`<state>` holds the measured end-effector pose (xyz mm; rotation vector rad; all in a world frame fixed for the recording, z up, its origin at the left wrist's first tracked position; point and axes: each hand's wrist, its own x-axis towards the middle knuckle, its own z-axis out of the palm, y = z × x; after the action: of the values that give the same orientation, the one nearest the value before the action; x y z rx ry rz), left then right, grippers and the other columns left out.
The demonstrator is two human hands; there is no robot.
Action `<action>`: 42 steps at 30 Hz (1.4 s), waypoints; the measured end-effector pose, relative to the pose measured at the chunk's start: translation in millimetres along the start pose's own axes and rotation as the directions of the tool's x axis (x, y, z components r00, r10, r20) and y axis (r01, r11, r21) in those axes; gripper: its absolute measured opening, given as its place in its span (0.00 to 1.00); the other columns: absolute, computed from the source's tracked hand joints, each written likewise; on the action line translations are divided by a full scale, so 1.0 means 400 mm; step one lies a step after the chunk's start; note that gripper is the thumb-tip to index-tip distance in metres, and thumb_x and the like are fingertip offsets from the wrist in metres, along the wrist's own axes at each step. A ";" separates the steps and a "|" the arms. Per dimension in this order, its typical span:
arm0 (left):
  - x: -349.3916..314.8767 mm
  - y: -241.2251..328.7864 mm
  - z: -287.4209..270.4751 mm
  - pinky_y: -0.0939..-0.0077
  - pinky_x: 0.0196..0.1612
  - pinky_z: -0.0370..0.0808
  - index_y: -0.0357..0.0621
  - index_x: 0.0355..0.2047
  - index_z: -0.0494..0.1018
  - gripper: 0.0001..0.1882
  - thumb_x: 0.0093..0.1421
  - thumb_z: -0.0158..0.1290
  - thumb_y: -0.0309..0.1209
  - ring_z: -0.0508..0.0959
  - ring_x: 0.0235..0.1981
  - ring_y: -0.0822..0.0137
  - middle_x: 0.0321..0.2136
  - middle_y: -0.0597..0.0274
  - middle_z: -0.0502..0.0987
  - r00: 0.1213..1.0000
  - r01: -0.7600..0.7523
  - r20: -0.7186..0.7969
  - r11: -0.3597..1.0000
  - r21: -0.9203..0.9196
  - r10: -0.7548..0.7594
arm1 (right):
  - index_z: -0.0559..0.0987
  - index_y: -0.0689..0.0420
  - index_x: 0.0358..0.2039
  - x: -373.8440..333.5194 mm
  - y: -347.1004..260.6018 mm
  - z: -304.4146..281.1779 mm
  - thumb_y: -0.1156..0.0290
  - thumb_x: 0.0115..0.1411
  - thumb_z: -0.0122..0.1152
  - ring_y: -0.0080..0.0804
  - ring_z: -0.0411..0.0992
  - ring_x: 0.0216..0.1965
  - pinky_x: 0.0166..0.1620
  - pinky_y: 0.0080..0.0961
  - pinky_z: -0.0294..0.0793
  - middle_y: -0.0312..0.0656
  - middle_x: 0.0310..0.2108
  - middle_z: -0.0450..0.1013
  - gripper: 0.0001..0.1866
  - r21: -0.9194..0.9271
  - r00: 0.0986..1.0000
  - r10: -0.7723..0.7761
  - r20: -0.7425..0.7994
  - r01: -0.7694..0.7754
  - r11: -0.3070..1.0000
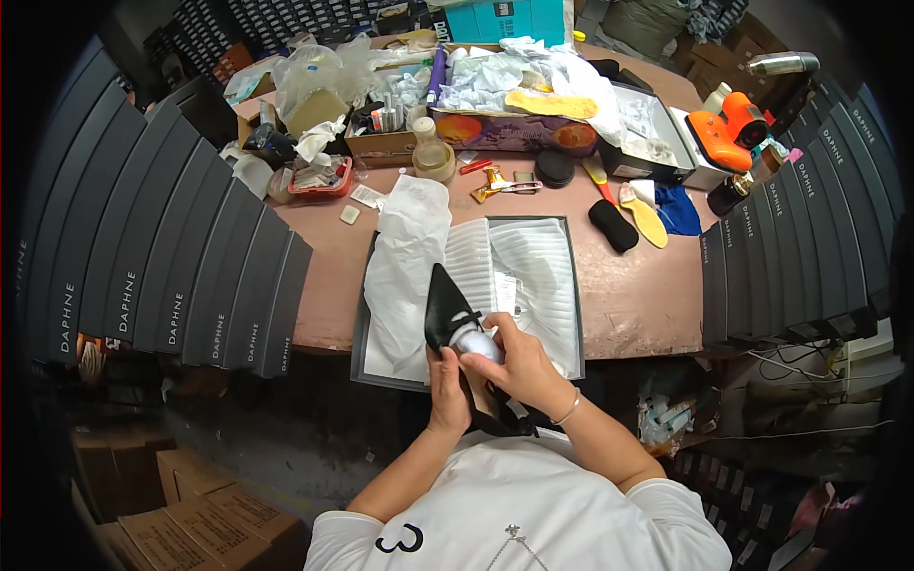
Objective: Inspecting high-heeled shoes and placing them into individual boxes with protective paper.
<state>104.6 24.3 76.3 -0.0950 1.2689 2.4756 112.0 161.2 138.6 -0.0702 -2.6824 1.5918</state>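
- As the head view looks down, the left hand (447, 395) has a firm hold on the black shoe (439, 319), its pointed toe aimed away from the wearer!
- Over on the other side, the right hand (524, 362) is narrowed round a white wad (479, 345), right at the shoe's opening.
- And where's the shoe? Up above the near part of the open box (577, 319), which sits at the front edge of the worktop (643, 305).
- Inside that box, ridged white padding (466, 257); at its left, white paper (409, 238) spills over the far rim.
- Just beyond to the right, a black sponge (612, 226) lies beside a yellow insole (649, 224), with a blue cloth (678, 211) next to it.
- Dark boxes (162, 228) are stacked on the left, more grey boxes (790, 238) on the right!
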 end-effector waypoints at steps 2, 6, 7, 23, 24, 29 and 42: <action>-0.004 -0.015 -0.002 0.71 0.59 0.58 0.45 0.62 0.51 0.27 0.69 0.41 0.45 0.62 0.56 0.69 0.55 0.61 0.61 0.995 -0.089 0.047 0.996 0.032 0.088 | 0.68 0.61 0.41 0.003 0.023 0.034 0.62 0.54 0.67 0.44 0.71 0.22 0.26 0.32 0.70 0.51 0.24 0.71 0.22 0.003 0.991 -0.092 -0.102 0.092 0.996; -0.005 -0.017 -0.026 0.69 0.58 0.62 0.48 0.62 0.51 0.27 0.68 0.42 0.43 0.65 0.55 0.67 0.53 0.60 0.64 0.994 -0.109 0.016 0.982 0.151 0.108 | 0.69 0.61 0.42 -0.013 0.006 0.026 0.64 0.54 0.67 0.42 0.72 0.23 0.28 0.30 0.72 0.51 0.25 0.72 0.21 0.077 0.951 -0.296 -0.090 0.303 0.950; 0.000 0.014 -0.008 0.70 0.58 0.62 0.48 0.62 0.51 0.26 0.68 0.42 0.42 0.65 0.55 0.68 0.53 0.61 0.64 1.000 0.018 -0.006 0.996 0.092 -0.018 | 0.69 0.61 0.42 -0.017 0.002 0.016 0.64 0.54 0.67 0.42 0.73 0.24 0.28 0.30 0.72 0.52 0.26 0.72 0.21 0.094 0.928 -0.366 -0.067 0.371 0.924; -0.013 -0.034 0.040 0.70 0.58 0.63 0.47 0.61 0.52 0.28 0.69 0.37 0.50 0.66 0.54 0.66 0.54 0.57 0.64 0.999 0.045 0.005 0.996 0.076 -0.046 | 0.71 0.59 0.42 0.000 0.063 0.032 0.68 0.48 0.71 0.38 0.75 0.33 0.34 0.31 0.72 0.46 0.32 0.74 0.23 -0.313 0.955 -0.242 -0.174 0.179 0.933; -0.008 -0.041 0.034 0.71 0.56 0.65 0.47 0.61 0.52 0.27 0.69 0.37 0.49 0.66 0.53 0.66 0.53 0.58 0.64 0.993 0.114 0.035 0.993 -0.013 -0.114 | 0.71 0.59 0.48 -0.003 0.069 0.031 0.68 0.45 0.72 0.43 0.72 0.45 0.47 0.33 0.72 0.51 0.46 0.71 0.30 -0.338 0.970 -0.183 -0.160 0.120 0.933; -0.052 0.001 0.043 0.74 0.40 0.75 0.51 0.58 0.53 0.25 0.68 0.40 0.49 0.75 0.40 0.68 0.46 0.61 0.68 0.911 0.382 0.174 0.924 -0.014 -0.374 | 0.65 0.51 0.61 0.042 0.091 0.011 0.61 0.48 0.69 0.57 0.66 0.53 0.53 0.39 0.69 0.59 0.59 0.59 0.39 -0.009 0.935 -0.342 -0.095 0.342 0.939; 0.158 0.154 -0.032 0.79 0.31 0.81 0.31 0.51 0.64 0.21 0.66 0.48 0.36 0.75 0.29 0.66 0.46 0.51 0.73 0.840 0.487 0.374 0.241 -0.839 -0.392 | 0.67 0.60 0.57 -0.010 0.026 -0.047 0.72 0.56 0.64 0.29 0.73 0.45 0.47 0.24 0.71 0.42 0.49 0.70 0.29 0.495 0.946 -0.211 0.245 0.065 0.867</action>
<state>23.2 -1.1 102.5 -0.5395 -0.3681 2.2575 117.0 182.4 138.3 0.3905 -2.3006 2.3176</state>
